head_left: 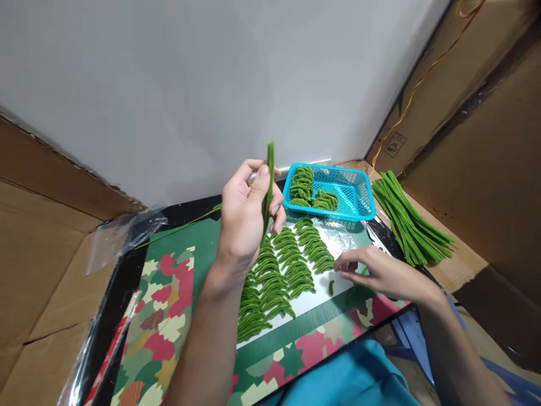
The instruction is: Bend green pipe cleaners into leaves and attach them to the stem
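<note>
The left hand (pixel 243 217) is pinching a green stem (pixel 269 180) upright between thumb and fingers. The right hand (pixel 380 270), fingers loose and holding nothing, is touching the white sheet (pixel 321 296) beside rows of curved green pieces (pixel 287 265). Farther off, a blue basket (pixel 355 194) and straight stems (pixel 406 220) on the right are lying

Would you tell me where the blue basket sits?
In the head view, the blue basket sits far right, by the wall, between the bent green pieces and straight green stems.

Makeshift craft workshop: cardboard walls (pixel 51 237), pipe-cleaner rows (pixel 279 270)
</note>
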Tool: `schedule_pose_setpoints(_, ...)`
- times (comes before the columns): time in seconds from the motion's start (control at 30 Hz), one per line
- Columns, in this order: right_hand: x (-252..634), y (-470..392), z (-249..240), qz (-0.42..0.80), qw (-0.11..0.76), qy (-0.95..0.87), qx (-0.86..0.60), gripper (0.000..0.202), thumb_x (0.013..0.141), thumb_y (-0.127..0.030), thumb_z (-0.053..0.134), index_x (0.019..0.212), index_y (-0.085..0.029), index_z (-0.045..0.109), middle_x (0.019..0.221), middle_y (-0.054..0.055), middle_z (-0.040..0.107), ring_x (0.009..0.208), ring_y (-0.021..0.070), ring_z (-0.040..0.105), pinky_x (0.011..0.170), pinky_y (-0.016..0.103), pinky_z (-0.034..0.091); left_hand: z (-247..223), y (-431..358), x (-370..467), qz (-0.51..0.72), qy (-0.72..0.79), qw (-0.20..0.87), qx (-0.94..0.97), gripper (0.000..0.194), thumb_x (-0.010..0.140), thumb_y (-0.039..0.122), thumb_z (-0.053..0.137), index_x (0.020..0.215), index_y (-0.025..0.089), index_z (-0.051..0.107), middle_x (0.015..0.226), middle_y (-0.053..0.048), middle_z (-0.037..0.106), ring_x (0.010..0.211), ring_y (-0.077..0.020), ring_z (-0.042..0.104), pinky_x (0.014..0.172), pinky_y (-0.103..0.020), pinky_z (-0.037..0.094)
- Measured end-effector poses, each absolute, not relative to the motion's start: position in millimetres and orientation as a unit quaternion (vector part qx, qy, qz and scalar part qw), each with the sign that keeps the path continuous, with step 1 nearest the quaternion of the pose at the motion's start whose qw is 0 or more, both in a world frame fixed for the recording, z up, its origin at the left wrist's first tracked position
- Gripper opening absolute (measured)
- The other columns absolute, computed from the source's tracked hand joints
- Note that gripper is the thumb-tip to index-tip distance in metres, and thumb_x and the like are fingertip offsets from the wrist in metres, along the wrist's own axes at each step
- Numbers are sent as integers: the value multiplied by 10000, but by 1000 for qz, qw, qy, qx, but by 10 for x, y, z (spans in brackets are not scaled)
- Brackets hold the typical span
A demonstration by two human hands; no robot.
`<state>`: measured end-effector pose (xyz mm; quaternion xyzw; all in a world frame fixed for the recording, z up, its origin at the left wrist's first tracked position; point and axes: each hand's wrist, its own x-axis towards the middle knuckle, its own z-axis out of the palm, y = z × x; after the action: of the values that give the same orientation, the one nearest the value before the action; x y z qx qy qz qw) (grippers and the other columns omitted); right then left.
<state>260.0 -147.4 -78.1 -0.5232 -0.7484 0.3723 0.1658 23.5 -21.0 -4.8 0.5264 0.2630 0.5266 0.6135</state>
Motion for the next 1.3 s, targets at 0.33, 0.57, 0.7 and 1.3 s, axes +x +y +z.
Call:
schedule_pose_setpoints(0.33,2742,-1889,-1278,342,223,-706,-579,169,1061,-211,559,1054,-225,727,1127,79,687,1046,226,676,913,341,507,-220,-152,300,371,305,632,608,273,922,394,779,1000,216,588,688,-1,670,369,-123,594,275,-186,376)
schedule_pose_setpoints(0.57,2571,-1916,-1314,342,250,-682,-596,210,1099,-317,532,1076,-231,722,1103,83,683,1045,242,663,914,366,502,-216,-133,268,338,345,584,652,238,926,384,755,999,208,613,719,-29,695,411,-137,614,315,-191,415)
schedule_pose_setpoints(0.7,2389,-1828,-1384,331,255,-703,-575,174,1081,-263,556,1072,-239,728,1069,78,685,1031,246,656,876,345,506,-208,-156,230,318,362,539,690,176,944,350,736,979,202,648,731,-36,711,420,-121,594,348,-183,398)
schedule_pose_setpoints(1.3,2075,-1609,-922,414,513,-528,-535,264,1015,-470,675,1052,-232,780,1045,73,777,990,243,714,891,344,552,-227,-214,350,357,304,622,627,319,901,431,796,1050,158,722,827,-106,788,773,-246,772,676,-313,599)
